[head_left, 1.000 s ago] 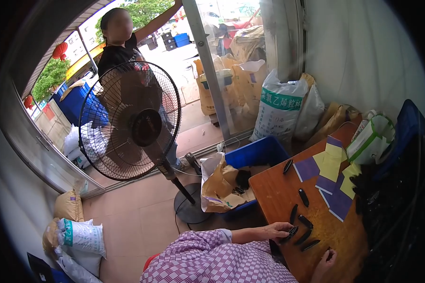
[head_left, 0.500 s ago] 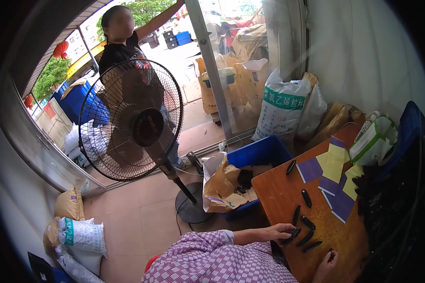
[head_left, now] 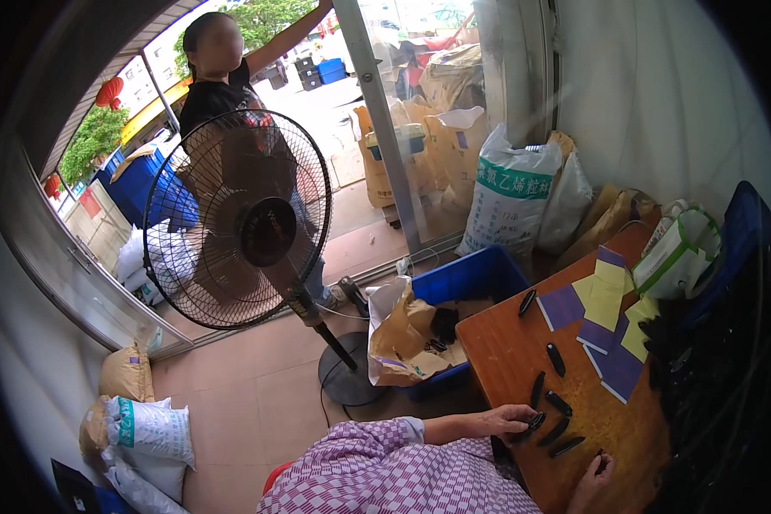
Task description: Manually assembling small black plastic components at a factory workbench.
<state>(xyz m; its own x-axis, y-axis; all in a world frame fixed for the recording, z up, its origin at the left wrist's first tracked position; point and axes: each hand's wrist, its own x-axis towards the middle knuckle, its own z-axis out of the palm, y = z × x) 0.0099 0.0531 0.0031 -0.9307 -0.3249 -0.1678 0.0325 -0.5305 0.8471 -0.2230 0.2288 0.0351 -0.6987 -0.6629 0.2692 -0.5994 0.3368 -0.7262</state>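
My left hand (head_left: 507, 419) is over the near edge of the brown wooden table (head_left: 507, 353), its fingers closed on a small black elongated piece (head_left: 535, 421). Several similar glossy black pieces lie loose on the tabletop beside it, among them one black piece (head_left: 556, 360) farther back and another black piece (head_left: 567, 446) between my hands. To the right, my right hand (head_left: 596, 480) rests on the table with curled fingers. Something small and dark shows at its fingertips, too small to make out.
Purple and yellow paper sheets (head_left: 604, 295) overlap on the table's far side. Beyond its left edge stands a blue bin (head_left: 471, 276) with an opened paper sack (head_left: 394, 338). A standing fan (head_left: 270, 231) is ahead; a person (head_left: 218, 94) stands in the doorway. White sacks (head_left: 510, 193) lean by the glass.
My hands stay in nearly the same places, the left still closed on the black piece. The person in the doorway has barely shifted.
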